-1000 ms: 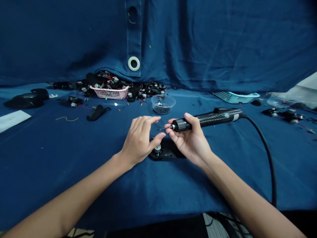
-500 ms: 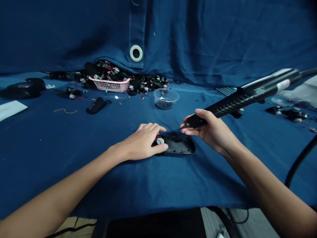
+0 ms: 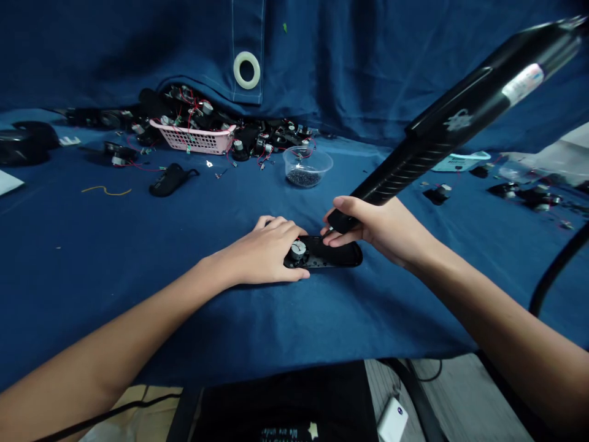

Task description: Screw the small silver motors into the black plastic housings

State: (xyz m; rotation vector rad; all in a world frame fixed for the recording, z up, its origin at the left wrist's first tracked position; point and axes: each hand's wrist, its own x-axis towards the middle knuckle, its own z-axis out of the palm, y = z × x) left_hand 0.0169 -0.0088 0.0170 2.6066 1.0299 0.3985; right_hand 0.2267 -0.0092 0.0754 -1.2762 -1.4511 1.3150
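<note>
My left hand [image 3: 264, 253] grips the left end of a long black plastic housing [image 3: 348, 255] lying on the blue cloth, fingers over its far side and thumb along its near side. A small round silver motor [image 3: 298, 248] with a red wire sits inside the housing beside that hand. In my right hand [image 3: 380, 230] is a thick black electric screwdriver [image 3: 414, 147], tilted with its back end up to the right. Its bit [image 3: 327, 232] points down at the housing's far edge, between my fingertips; whether it touches is too small to tell.
A pink basket [image 3: 196, 139] overflows with motors and red wires at the back left. Behind the housing stands a clear bowl [image 3: 307, 166] of small dark pieces. A black casing [image 3: 171, 179] lies left, a teal basket [image 3: 461, 161] right. A black cable [image 3: 556, 270] hangs at the right.
The screwdriver has swung steeper, and its bit has come down and left to the housing. My left thumb has moved off the motor to the housing's near side. The whole view has shifted slightly.
</note>
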